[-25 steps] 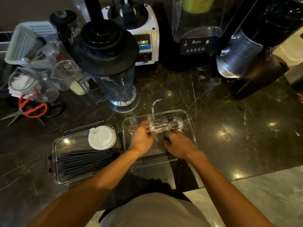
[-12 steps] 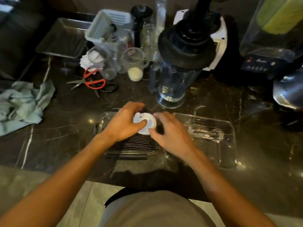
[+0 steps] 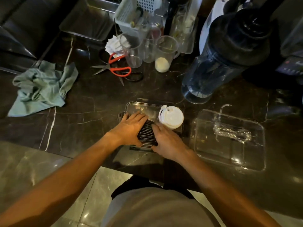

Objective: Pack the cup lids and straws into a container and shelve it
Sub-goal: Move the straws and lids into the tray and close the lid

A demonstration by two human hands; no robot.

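A clear plastic container sits on the dark marble counter just in front of me. Inside it lies a bundle of black straws, with a stack of white cup lids at its far right corner. My left hand presses on the straws from the left, fingers curled over the bundle. From the right, my right hand grips the same bundle just below the lids. The hands hide most of the straws.
The container's clear cover lies upturned to the right with crumpled plastic wrap in it. A blender jar, measuring cups, red scissors and a white basket crowd the back. A green cloth lies left.
My hands left the plastic wrap in the cover, moved left to the white lids, then dropped onto the straws. The lids now rest at the container's far right corner.
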